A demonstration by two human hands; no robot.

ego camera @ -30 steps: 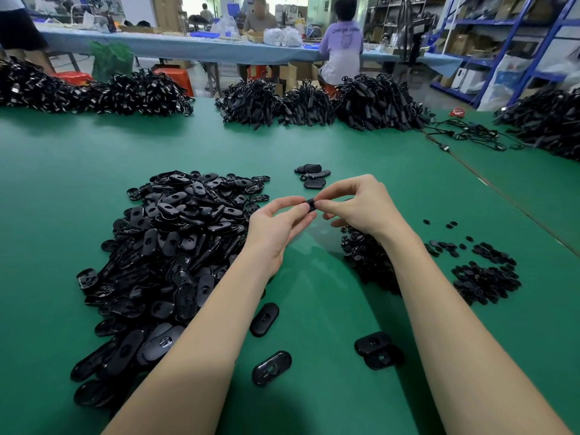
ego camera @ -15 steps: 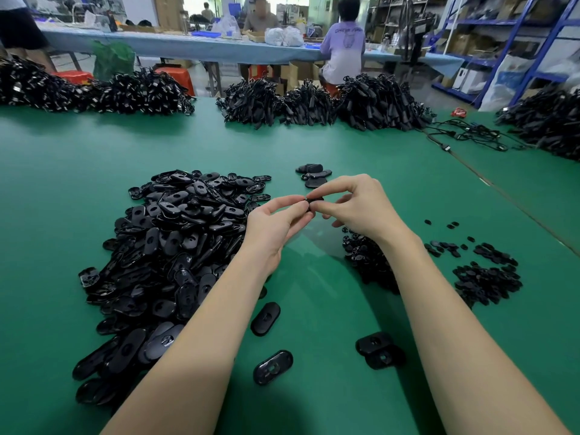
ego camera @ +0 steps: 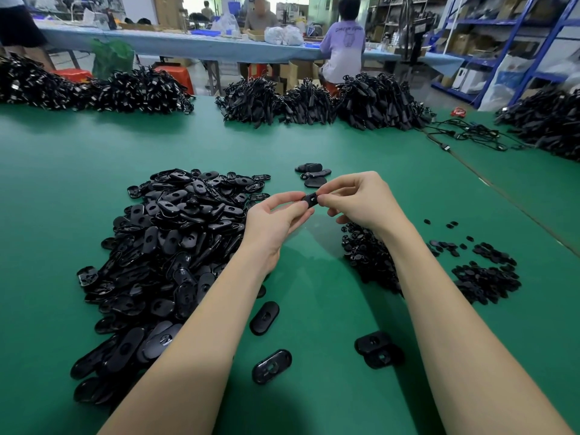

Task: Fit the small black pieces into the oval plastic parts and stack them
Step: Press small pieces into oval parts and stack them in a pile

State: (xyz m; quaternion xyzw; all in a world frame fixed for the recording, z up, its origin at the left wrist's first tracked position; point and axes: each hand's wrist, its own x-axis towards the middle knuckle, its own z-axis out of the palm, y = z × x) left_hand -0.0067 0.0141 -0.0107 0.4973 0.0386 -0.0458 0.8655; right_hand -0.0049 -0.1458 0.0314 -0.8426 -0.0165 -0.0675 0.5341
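Most of the job looks to be ahead. On the green tabletop (ego camera: 78, 183) a big heap of oval plastic parts (ego camera: 169, 246) lies to the left, seemingly unfitted, and two smaller heaps of small black pieces (ego camera: 367, 255) lie to the right, one under the right forearm and one further out (ego camera: 485, 279). Done work seems slight: a short stack of ovals (ego camera: 312, 174) sits just beyond the hands. Whether the loose pair near the right forearm (ego camera: 378, 350) is finished, I cannot tell. The left hand (ego camera: 276, 221) and right hand (ego camera: 361, 199) meet above the tabletop, both pinching one oval part (ego camera: 310, 200) between fingertips and thumbs; whether its insert is seated I cannot tell.
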